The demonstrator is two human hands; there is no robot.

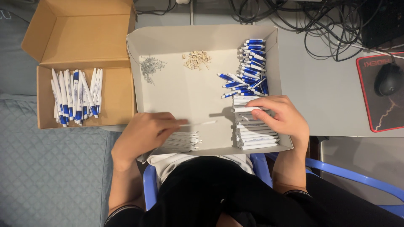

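A shallow white cardboard tray lies in front of me with pen parts in it. My left hand pinches a thin white refill that points right, just above a heap of refills. My right hand rests on a stack of white pen barrels and grips one white barrel at its top. Blue and white pen caps are piled behind the barrels. Small metal springs and small tan pieces lie at the tray's far side.
An open brown cardboard box at the left holds several finished blue and white pens. A grey quilted surface lies left. Black cables, a mouse on a red-edged pad and a blue chair frame are at the right.
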